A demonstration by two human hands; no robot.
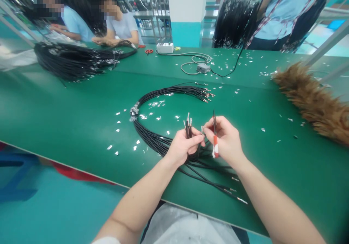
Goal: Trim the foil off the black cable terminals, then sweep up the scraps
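Note:
My left hand (186,145) is closed around several black cables (188,129), whose stripped silvery ends point up. My right hand (225,138) grips a pair of small scissors (215,146) with red handles, the dark blades pointing away from me. Thumb and forefinger of that hand pinch at a pale cable end or foil scrap near my left fingertips; which one I cannot tell. The bundle of black cables (148,136) curves in a C on the table, tied with clear tape (134,112). Its far ends (208,95) show coppery tips; other loose ends lie below my hands.
Foil scraps (159,118) are scattered over the green table (89,109). Another cable bundle (73,62) lies back left, near two seated people. Red scissors (149,51), a white box (165,47) and a grey cord stand behind. A brown feather duster (311,98) lies right.

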